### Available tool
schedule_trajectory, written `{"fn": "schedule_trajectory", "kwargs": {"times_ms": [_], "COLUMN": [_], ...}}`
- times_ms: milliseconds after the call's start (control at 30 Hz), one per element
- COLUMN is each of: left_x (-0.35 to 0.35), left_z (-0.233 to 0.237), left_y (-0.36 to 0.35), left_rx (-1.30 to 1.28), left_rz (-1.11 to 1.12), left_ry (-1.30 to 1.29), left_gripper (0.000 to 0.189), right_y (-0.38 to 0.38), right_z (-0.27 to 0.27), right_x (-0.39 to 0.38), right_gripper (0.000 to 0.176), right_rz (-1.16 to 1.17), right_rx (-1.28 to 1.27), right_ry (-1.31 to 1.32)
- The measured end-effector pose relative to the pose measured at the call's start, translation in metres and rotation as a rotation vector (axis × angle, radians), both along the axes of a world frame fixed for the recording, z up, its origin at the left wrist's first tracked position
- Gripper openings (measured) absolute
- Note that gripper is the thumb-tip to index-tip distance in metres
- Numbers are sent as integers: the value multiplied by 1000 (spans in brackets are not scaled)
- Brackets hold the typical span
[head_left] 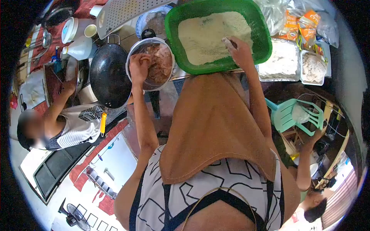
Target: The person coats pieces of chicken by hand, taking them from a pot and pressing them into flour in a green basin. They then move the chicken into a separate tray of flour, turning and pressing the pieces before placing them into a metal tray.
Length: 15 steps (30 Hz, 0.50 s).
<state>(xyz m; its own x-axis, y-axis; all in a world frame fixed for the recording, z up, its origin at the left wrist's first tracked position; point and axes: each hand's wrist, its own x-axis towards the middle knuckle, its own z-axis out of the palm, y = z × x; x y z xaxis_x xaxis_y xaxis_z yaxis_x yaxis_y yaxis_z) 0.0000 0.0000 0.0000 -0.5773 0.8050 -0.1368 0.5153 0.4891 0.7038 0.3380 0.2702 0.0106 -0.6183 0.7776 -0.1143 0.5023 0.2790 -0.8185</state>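
My left hand point(139, 68) is inside a round tub point(128, 63) of raw meat pieces point(161, 61), its fingers curled on a piece of the pinkish meat. Over the large green basin point(266, 42) is my right hand point(239, 52). Its fingers are drawn together and their tips are coated white; whatever may be between them is too small to make out. A broad layer of pale flour point(208, 36) covers the basin's bottom. Tub and basin stand side by side on the table in front of me.
A black wok point(110, 75) stands left of the tub. To the right are a foil tray point(279, 63) of white-coated pieces, a smaller tray point(313, 68) and orange packets point(307, 27). One person works at far left; another at lower right touches a green chair point(295, 115).
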Motion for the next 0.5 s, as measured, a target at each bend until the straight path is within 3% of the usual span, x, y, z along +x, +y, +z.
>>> {"fn": "schedule_trajectory", "kwargs": {"times_ms": [100,200,267,367,500], "left_x": [14,8,13,-5,-2], "left_z": [22,28,30,13,33], "left_y": [4,7,8,1,4], "left_rx": [-44,6,167,200,263], "left_rz": [40,87,100,82,16], "left_ry": [214,103,-160,-228,-449], "left_gripper": [20,19,20,22,25], "right_y": [-5,-3,-4,-4,-2], "right_z": [-6,3,8,5,-8], "right_x": [1,-9,-6,-6,-4], "right_gripper": [22,23,23,24,26], "right_rz": [2,15,1,-14,7], "right_rx": [56,55,12,21,58], "right_ry": [95,79,50,36,96]}}
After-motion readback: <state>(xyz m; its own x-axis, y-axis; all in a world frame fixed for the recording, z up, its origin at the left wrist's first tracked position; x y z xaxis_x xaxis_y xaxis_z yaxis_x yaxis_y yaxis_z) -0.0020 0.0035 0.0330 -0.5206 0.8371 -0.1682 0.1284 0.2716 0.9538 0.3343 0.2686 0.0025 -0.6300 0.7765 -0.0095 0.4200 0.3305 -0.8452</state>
